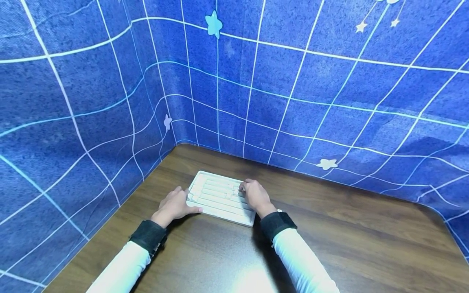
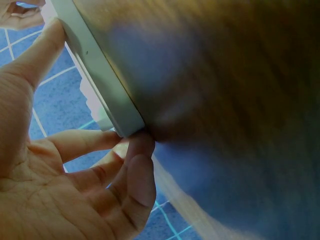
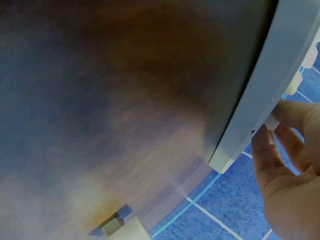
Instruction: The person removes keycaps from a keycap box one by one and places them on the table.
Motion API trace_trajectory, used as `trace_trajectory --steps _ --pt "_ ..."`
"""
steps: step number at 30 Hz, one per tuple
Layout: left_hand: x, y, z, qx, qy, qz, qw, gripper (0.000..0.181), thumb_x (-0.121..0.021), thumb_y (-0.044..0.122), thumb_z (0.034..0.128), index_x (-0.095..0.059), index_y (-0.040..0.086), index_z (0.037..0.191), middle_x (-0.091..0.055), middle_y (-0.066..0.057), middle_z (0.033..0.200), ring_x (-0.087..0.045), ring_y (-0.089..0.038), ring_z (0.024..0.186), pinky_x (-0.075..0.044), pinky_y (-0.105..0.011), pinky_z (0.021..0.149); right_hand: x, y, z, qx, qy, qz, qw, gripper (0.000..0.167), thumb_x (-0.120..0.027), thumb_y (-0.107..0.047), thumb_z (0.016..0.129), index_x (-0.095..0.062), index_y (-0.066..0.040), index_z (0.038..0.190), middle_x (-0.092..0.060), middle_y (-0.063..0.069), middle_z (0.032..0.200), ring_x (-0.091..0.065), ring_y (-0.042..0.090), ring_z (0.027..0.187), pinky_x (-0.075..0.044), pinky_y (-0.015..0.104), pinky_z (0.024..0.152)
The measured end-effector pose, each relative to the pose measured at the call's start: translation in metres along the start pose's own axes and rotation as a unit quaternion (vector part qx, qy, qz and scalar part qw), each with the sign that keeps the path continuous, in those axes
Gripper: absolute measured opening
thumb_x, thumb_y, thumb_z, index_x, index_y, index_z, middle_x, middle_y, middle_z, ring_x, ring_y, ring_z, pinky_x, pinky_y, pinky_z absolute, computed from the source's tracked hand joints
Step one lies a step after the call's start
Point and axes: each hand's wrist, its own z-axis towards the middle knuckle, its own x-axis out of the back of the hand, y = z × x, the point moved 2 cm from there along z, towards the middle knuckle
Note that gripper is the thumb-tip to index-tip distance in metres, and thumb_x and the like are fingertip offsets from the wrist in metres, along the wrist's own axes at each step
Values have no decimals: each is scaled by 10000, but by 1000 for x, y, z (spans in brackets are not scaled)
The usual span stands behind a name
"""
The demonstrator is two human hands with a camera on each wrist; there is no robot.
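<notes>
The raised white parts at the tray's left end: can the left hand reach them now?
Probably yes: the left hand is near the white parts and nothing visible blocks it, though its fingers hold the tray.

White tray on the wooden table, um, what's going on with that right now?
A person is working at the white tray with both hands. Their left hand holds it at its left end, with the thumb against the near side. Their right hand is over the right end, and seems to pinch a small white piece between thumb and fingers. The tray sits flat on the wooden table, with long grooves running along it.
</notes>
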Motion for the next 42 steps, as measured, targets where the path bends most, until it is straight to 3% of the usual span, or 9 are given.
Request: trace_trajectory --steps 7,14,20,26,32,37,42 --pt "0 0 1 -5 -37 -18 10000 1007 -730 661 735 -474 -42 1408 -489 -328 1356 -523 -460 1203 -497 -608 882 4 6 -4 55 87 67 9999 226 -642 76 833 -754 -97 925 -699 38 956 -696 219 912 -566 338 816" --pt "0 -2 2 -55 11 -6 10000 1005 -730 670 728 -488 -42 1395 -513 -308 1331 -537 -444 1178 -509 -592 857 13 13 -11 53 12 188 9998 174 -660 46 847 -749 -72 939 -720 102 1045 -697 259 997 -560 368 873" --pt "0 -2 3 -42 9 15 10000 994 -730 672 726 -503 -41 1380 -536 -288 1292 -552 -425 1146 -515 -582 839 23 27 -19 191 183 406 9988 135 -687 57 820 -730 -58 877 -742 86 940 -675 295 1077 -560 396 885" --pt "0 -2 3 -70 25 4 10000 994 -732 674 720 -508 -37 1377 -550 -274 1261 -560 -411 1122 -519 -574 819 34 44 -33 187 263 402 9987 80 -714 10 832 -726 -65 857 -706 61 867 -696 240 877 -570 377 764" --pt "1 -3 3 -15 -24 27 10000 1016 -726 680 720 -495 -55 1383 -499 -325 1358 -510 -458 1225 -495 -609 880 40 59 -44 64 95 261 9996 92 -711 -6 839 -734 -81 887 -712 68 891 -697 255 892 -571 386 772" --pt "1 -3 4 -61 20 78 9999 984 -742 661 716 -522 -50 1359 -562 -273 1243 -570 -403 1103 -523 -561 809 38 68 -52 -101 -132 149 9998 70 -713 -4 830 -708 -68 857 -687 75 853 -673 233 806 -554 368 707" --pt "0 -1 5 -93 22 91 9999 985 -743 666 712 -528 -49 1353 -576 -244 1189 -583 -377 1054 -530 -539 780 38 73 -54 -299 -283 187 9990 78 -721 -21 831 -720 -52 903 -719 103 907 -692 265 856 -565 399 749"
